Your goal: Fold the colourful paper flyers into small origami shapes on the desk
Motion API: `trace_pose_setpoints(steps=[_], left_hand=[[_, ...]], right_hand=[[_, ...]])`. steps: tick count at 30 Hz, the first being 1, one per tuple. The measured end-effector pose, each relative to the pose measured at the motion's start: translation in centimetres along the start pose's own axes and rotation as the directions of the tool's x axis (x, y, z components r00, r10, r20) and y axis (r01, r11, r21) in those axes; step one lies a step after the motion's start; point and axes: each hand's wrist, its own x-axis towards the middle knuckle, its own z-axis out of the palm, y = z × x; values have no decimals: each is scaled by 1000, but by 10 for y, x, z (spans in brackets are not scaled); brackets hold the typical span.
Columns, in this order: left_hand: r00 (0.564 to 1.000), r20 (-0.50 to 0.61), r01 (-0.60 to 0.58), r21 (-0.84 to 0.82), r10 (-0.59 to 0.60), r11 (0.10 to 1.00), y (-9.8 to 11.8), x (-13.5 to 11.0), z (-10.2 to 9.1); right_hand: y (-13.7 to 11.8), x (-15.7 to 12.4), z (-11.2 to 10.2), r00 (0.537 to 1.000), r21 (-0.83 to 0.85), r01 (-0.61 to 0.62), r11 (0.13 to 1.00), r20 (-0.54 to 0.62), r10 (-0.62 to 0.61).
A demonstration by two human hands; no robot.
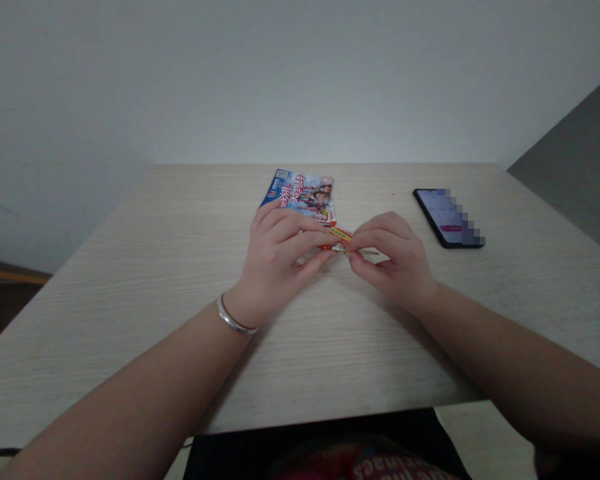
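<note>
A colourful printed paper sheet (300,190) lies on the middle of a pale wooden table (155,267), its near part folded into a narrow red and yellow strip (340,235). My left hand (280,257) curls over the sheet's near edge, fingers closed, pinching the strip's left end. My right hand (387,257) is closed too, pinching the strip's right end between thumb and fingers. The two hands almost touch. A silver bangle (233,320) sits on my left wrist.
A black smartphone (447,217) with a lit screen lies face up at the right of the table. A plain white wall stands right behind the table's far edge. The table's near edge runs just above my lap.
</note>
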Motion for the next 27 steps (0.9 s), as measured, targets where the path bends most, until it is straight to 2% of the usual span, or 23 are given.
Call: trace_pose_setpoints(steps=[5,13,27], left_hand=[[999,-24,-23,-9,23,1000,0,1,0],[1000,7,-24,-18,24,1000,4,2,-1],[1000,28,6,24,-7,1000,0,3,-4]], right_hand=[[-1,0,1,1000,18,-7,1000,-2,7],[-4,0,2,1000,12,14,1000,2,-14],[-2,0,-1,999,42,-34,999,-3,34]])
